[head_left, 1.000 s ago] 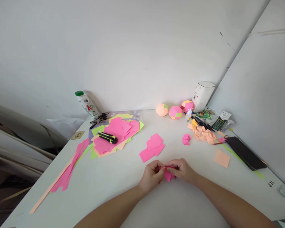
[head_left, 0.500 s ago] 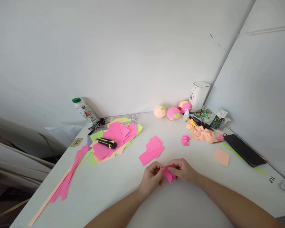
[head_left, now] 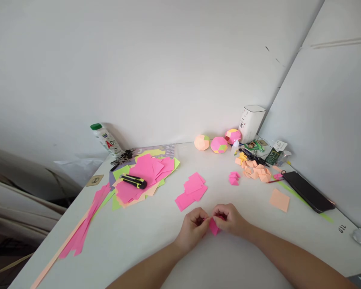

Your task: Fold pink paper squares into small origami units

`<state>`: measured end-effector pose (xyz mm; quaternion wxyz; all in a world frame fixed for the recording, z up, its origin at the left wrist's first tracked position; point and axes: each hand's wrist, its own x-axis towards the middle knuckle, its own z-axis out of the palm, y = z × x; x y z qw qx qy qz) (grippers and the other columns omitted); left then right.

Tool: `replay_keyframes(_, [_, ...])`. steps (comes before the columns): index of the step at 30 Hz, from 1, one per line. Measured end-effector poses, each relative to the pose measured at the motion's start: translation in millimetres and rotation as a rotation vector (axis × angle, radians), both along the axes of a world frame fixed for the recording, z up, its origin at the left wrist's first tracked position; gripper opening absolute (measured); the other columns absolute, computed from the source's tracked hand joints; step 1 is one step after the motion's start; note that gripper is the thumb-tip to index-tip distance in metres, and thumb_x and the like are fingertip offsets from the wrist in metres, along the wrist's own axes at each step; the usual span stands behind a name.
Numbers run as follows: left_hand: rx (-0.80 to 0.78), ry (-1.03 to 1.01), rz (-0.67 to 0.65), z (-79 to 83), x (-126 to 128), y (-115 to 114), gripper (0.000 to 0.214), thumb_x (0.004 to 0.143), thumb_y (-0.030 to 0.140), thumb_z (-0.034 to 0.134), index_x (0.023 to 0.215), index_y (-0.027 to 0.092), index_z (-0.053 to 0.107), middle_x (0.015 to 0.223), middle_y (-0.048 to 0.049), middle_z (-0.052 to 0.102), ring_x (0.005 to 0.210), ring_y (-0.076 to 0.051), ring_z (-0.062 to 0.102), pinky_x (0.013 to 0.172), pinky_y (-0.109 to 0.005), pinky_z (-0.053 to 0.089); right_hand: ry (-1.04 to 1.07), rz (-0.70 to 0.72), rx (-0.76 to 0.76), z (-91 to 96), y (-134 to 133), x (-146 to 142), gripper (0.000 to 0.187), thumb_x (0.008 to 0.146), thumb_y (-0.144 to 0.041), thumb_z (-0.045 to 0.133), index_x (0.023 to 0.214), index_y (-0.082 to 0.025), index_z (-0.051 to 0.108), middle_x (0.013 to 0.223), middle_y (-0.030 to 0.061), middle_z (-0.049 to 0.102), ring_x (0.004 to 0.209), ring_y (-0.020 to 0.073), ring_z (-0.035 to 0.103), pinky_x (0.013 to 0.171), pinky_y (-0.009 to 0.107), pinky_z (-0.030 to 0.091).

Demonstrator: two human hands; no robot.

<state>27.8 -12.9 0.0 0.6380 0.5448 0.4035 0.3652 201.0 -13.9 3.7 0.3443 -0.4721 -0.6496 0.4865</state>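
Note:
My left hand [head_left: 193,228] and my right hand [head_left: 230,219] meet low over the white table [head_left: 144,237], both pinching one small folded pink paper piece [head_left: 213,226] between fingertips. The fingers of both hands are curled closed on it. Just beyond the hands lie a few flat pink paper squares [head_left: 191,190]. A small cluster of folded pink pieces [head_left: 234,178] sits farther back to the right.
A heap of pink, green and peach sheets [head_left: 144,174] carries a yellow-black utility knife [head_left: 134,181]. Long paper strips [head_left: 81,230] run along the left edge. Paper balls [head_left: 219,144], folded peach pieces [head_left: 257,170], a black phone [head_left: 307,192], a peach square [head_left: 279,199], keys [head_left: 122,156] and a bottle [head_left: 106,139] stand around.
Both hands have drawn slightly closer together over the pink piece, folding it smaller. The view has shifted a little; nothing else on the table has moved.

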Motion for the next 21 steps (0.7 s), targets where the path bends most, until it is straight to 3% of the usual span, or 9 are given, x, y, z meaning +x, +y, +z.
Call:
replay_keyframes(8, [-0.108, -0.126, 0.102, -0.3, -0.9, 3.3, 0.026, 0.073, 0.035, 0.062, 0.062, 0.018, 0.046, 0.048, 0.0068, 0.044, 0.038, -0.005, 0.036, 0.039, -0.019, 0.027, 0.197, -0.066, -0.183, 4.4, 3.5, 4.7, 0.007, 0.072, -0.019, 0.054, 0.065, -0.017, 0.053, 0.052, -0.0043, 0.05, 0.045, 0.0099, 0.049, 0.045, 0.022, 0.04])
replay_keyframes(14, [-0.129, -0.191, 0.133, -6.4, -3.6, 6.3, 0.026, 0.075, 0.035, 0.062, 0.065, 0.017, 0.046, 0.046, 0.0077, 0.044, 0.037, -0.005, 0.036, 0.039, -0.018, 0.026, 0.329, -0.139, -0.209, 4.2, 8.3, 7.8, 0.012, 0.077, -0.025, 0.053, 0.068, -0.019, 0.048, 0.055, -0.0051, 0.052, 0.043, 0.0091, 0.049, 0.044, 0.022, 0.039])
replay_keyframes(17, [-0.138, -0.17, 0.113, -6.6, -3.4, 6.8, 0.029, 0.075, 0.041, 0.062, 0.067, 0.017, 0.047, 0.044, 0.0078, 0.045, 0.035, -0.005, 0.036, 0.038, -0.018, 0.026, 0.376, -0.1, -0.229, 2.7, 9.2, 8.7, 0.015, 0.081, -0.033, 0.055, 0.079, -0.019, 0.049, 0.056, -0.006, 0.053, 0.044, 0.0093, 0.05, 0.045, 0.022, 0.04])
replay_keyframes(21, [-0.152, -0.14, 0.098, -3.4, -0.7, 6.3, 0.034, 0.074, 0.049, 0.062, 0.073, 0.017, 0.05, 0.044, 0.007, 0.048, 0.034, -0.006, 0.039, 0.036, -0.019, 0.029, 0.289, -0.001, -0.237, 0.0, 7.2, 7.4, 0.025, 0.079, -0.04, 0.062, 0.084, -0.017, 0.054, 0.059, -0.0041, 0.055, 0.049, 0.0096, 0.051, 0.048, 0.023, 0.043])
